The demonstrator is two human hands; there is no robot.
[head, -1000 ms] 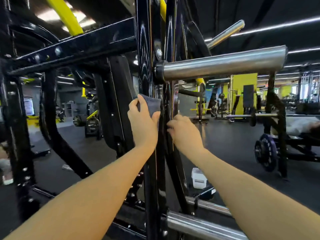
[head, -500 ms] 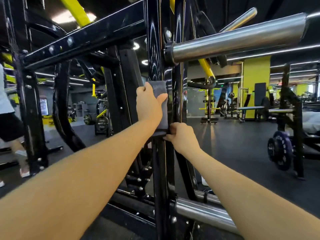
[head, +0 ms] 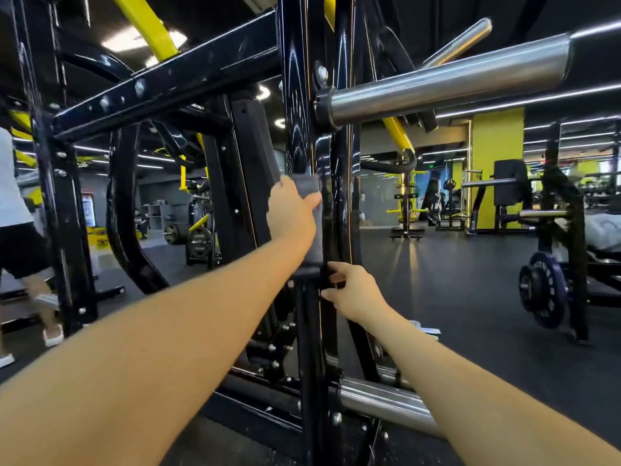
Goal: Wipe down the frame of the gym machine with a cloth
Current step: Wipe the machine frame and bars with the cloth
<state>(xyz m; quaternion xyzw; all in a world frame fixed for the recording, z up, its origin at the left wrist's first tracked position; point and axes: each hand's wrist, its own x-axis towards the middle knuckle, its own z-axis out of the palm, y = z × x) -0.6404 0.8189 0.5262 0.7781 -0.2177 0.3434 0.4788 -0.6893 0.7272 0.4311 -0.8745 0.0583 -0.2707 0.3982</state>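
Pressed flat by the left hand (head: 291, 210), the grey cloth (head: 307, 227) lies against the black upright post (head: 297, 105) of the frame, the thumb stretched right across the fabric and the palm bearing on it; how the fingers lie on the post's left face is hidden. Lower down, the right hand (head: 358, 294) sits just under the cloth's bottom edge with its fingers curled toward the post; whether they pinch the cloth's hem or only grip the post I cannot tell.

Post and cloth share one long axis, running straight up and down, so the wipe should travel along that line. Above the left hand the post rises bare to the bolt and the steel peg (head: 447, 84) sticking out to the right; below, it drops past the right hand to the lower steel bar (head: 386, 403). Judging from this, the left hand is the working one, and the upward stretch is short before the peg's collar blocks it.

Outward: a crossbeam (head: 161, 85) runs left from the post, yellow tube (head: 148, 25) above it, a person (head: 16, 230) at far left, a weight plate (head: 541, 290) at right.
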